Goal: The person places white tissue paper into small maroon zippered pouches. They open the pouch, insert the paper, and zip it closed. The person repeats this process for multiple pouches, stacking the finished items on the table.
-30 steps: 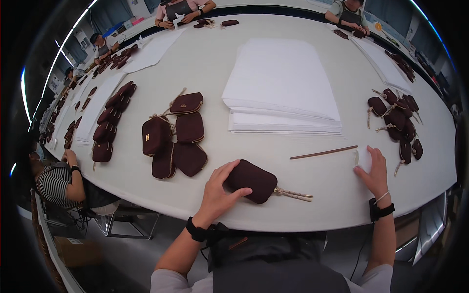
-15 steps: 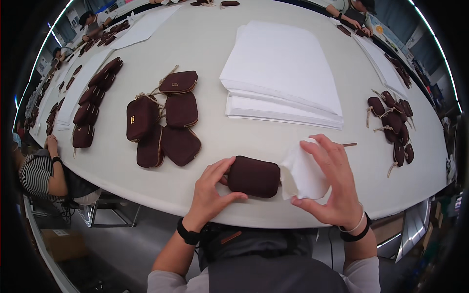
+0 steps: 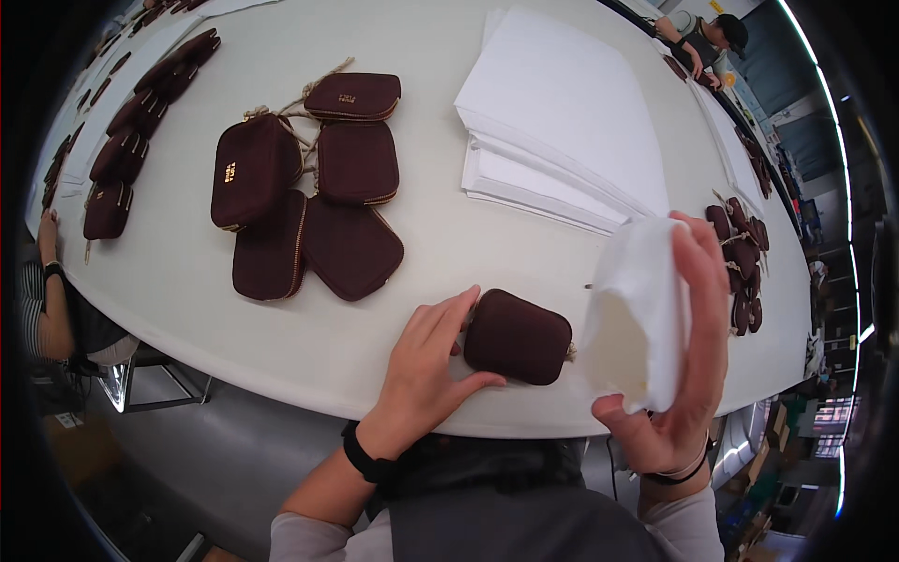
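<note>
A dark brown zip pouch lies on the table near the front edge, with a bit of beige cord showing at its right end. My left hand grips the pouch's left end, thumb along the near side and fingers along the far side. Raised to the right of the pouch, my right hand holds a curled, creased piece of white paper between thumb and fingers. The paper's hollow, cream-shaded side faces the pouch, and the two are apart.
A stack of white paper sheets lies beyond my hands. Several brown pouches with cords are piled at left, with a row of more farther left. Another pouch cluster sits at right. A person works across the table; another person's arm shows at left.
My right hand has lifted the white paper up and away from the pouch, to the right. My left hand stays on the pouch. The whole view has shifted and tilted.
</note>
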Action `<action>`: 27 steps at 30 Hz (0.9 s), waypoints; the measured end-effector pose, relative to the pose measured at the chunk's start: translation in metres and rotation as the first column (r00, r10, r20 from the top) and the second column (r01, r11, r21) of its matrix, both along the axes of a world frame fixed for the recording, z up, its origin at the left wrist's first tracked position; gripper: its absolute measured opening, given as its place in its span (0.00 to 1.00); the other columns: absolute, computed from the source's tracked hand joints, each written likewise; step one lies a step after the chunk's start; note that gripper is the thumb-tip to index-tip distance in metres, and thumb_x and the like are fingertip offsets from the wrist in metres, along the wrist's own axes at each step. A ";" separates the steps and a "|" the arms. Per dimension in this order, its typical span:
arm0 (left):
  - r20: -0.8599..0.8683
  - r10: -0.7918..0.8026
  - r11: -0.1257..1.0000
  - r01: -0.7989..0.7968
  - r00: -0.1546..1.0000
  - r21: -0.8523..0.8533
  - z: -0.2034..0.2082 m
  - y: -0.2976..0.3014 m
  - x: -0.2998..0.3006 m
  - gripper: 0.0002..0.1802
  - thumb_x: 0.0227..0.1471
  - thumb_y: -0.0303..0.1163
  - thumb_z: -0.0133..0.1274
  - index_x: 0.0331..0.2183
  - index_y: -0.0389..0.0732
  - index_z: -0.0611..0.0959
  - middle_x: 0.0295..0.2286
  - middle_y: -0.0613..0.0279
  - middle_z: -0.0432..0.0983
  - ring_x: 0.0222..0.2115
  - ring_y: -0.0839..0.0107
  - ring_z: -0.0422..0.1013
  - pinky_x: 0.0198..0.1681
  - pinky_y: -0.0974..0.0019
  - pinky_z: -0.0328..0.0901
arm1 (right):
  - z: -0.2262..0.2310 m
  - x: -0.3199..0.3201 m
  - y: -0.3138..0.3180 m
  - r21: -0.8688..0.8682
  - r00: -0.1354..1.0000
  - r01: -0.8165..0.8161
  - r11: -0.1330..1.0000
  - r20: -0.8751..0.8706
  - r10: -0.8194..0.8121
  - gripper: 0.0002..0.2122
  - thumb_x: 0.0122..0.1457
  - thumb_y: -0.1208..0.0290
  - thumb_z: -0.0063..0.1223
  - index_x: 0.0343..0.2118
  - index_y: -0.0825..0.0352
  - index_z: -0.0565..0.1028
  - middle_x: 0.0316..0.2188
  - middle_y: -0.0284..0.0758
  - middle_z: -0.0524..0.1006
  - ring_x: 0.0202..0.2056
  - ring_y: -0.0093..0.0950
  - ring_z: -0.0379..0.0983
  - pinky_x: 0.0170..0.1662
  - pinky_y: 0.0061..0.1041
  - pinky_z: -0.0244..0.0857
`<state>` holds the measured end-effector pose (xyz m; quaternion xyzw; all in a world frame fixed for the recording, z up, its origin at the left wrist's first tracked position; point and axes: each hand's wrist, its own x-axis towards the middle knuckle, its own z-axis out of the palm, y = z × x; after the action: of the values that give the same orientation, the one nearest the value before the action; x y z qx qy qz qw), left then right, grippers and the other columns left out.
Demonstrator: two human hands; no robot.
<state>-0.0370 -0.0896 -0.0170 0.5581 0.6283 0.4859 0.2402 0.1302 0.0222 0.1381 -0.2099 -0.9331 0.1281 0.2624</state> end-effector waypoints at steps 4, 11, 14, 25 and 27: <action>-0.082 0.040 0.995 -0.033 0.996 0.092 -0.004 0.006 0.004 0.65 0.28 0.28 0.76 0.65 0.30 0.57 0.52 0.45 0.69 0.50 0.47 0.65 0.55 0.53 0.62 | -0.094 -0.019 -0.016 0.015 0.941 0.061 0.998 0.333 -0.063 0.36 0.52 0.59 0.65 0.63 0.65 0.67 0.60 0.60 0.60 0.57 0.57 0.61 0.59 0.48 0.59; -0.031 0.070 0.996 -0.069 0.997 0.052 -0.006 -0.004 -0.005 0.68 0.25 0.27 0.77 0.66 0.32 0.56 0.53 0.44 0.68 0.52 0.47 0.65 0.56 0.53 0.62 | -0.026 -0.025 0.003 -0.062 0.999 0.017 0.998 0.051 -0.014 0.34 0.51 0.60 0.64 0.62 0.61 0.68 0.59 0.57 0.62 0.54 0.56 0.62 0.59 0.46 0.58; -0.055 0.019 0.995 -0.014 0.998 0.094 -0.002 0.001 -0.001 0.62 0.29 0.24 0.74 0.65 0.32 0.59 0.54 0.46 0.68 0.57 0.44 0.62 0.58 0.52 0.62 | -0.054 -0.009 -0.017 -0.018 0.991 0.069 0.997 0.120 -0.067 0.34 0.50 0.61 0.66 0.62 0.62 0.68 0.59 0.60 0.61 0.54 0.56 0.63 0.60 0.50 0.56; -0.187 -0.038 0.997 0.049 0.982 0.056 0.005 0.005 0.003 0.52 0.31 0.29 0.74 0.60 0.39 0.70 0.54 0.53 0.72 0.61 0.45 0.61 0.57 0.52 0.66 | -0.045 0.037 -0.011 0.011 0.986 0.158 0.987 -0.052 -0.157 0.39 0.51 0.62 0.66 0.64 0.72 0.61 0.61 0.62 0.56 0.58 0.58 0.59 0.60 0.48 0.56; -0.205 -0.056 0.996 0.068 0.977 0.052 0.005 0.007 0.006 0.51 0.31 0.29 0.74 0.60 0.40 0.72 0.55 0.53 0.72 0.61 0.46 0.61 0.57 0.52 0.66 | -0.091 0.025 -0.019 -0.060 0.933 0.133 0.989 0.344 -0.104 0.38 0.52 0.63 0.65 0.64 0.72 0.61 0.60 0.63 0.57 0.58 0.59 0.59 0.60 0.48 0.56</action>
<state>-0.0314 -0.0824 -0.0123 0.6308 0.6174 0.4368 0.1736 0.1552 0.0030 0.0471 -0.2953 -0.9440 0.1120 0.0960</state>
